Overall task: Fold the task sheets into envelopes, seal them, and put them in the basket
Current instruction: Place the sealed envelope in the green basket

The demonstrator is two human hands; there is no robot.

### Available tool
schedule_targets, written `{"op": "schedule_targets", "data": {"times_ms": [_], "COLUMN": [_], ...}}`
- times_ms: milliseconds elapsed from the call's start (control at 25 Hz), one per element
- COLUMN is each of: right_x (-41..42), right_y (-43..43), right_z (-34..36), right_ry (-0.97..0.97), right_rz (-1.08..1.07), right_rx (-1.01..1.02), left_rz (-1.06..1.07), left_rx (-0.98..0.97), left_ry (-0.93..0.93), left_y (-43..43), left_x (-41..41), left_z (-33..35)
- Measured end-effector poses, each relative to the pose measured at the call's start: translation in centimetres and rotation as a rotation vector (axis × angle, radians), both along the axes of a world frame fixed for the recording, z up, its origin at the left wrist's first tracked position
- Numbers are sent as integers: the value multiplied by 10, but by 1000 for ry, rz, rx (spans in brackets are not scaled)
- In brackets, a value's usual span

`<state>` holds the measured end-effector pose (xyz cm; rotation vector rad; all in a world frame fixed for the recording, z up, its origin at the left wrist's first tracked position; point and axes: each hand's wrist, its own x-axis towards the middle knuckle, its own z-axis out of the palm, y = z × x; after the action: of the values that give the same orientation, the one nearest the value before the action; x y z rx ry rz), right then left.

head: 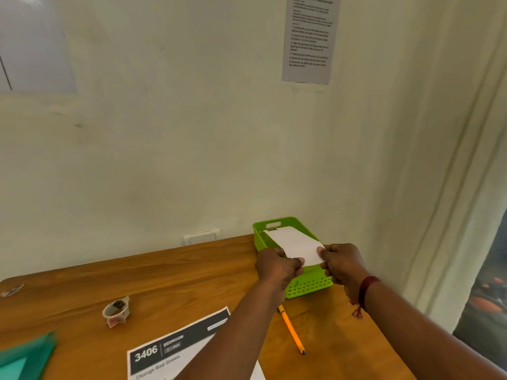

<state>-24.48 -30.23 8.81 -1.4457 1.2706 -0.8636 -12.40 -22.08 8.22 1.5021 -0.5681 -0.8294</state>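
1. Two hands hold one folded white paper envelope (295, 244) by its near end, above the green perforated plastic basket (310, 285).
2. Left hand (277, 266): fingers curled, thumb and fingertips pinching the envelope's near-left corner.
3. Right hand (343, 263): fingers curled, thumb on top, pinching the near-right corner. A dark red thread bracelet (366, 290) sits on this wrist.
4. Envelope appearance: oblong, plain white upper face, no print visible. The far end narrows, with its corners cut at a slant. A small dark mark shows at the far-left tip; too small to identify.
5. Envelope position: it lies lengthways over the basket's opening, and the far end reaches toward the basket's far wall, just below the handle slot. Cannot tell whether it touches the rim or the floor of the basket.
6. Basket stands on the brown wooden table (164, 272), at the far-right corner, close to the pale wall.
7. Elsewhere on the table:
   - an orange pencil (291, 329) near the basket, on its near side;
   - a printed white task sheet with a dark header reading "3406 BEDROOM" (175, 349) at the near edge, partly under the left forearm;
   - a patterned roll of tape (116, 311) to the left of the sheet;
   - a teal plastic folder (24, 357) at the near-left corner.
8. A grey printed notice (310, 37) hangs on the wall above the basket; text not legible.
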Motion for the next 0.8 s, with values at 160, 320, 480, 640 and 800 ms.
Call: {"op": "schedule_targets", "data": {"times_ms": [160, 320, 480, 640, 800], "right_x": [12, 23, 27, 28, 25], "right_y": [-28, -37, -36, -32, -25], "right_z": [-16, -28, -30, -30, -31], "right_ry": [53, 96, 113, 135, 207], "right_rz": [0, 2, -14, -28, -45], "right_rx": [15, 28, 15, -29, -106], "left_rz": [24, 128, 183, 179, 123], "left_rx": [75, 69, 26, 26, 34], "left_ry": [-125, -286, -371, -444, -519], "left_y": [-19, -23, -18, -9, -1], "left_x": [8, 10, 7, 7, 7], "left_z": [-14, -26, -31, -36, -39]}}
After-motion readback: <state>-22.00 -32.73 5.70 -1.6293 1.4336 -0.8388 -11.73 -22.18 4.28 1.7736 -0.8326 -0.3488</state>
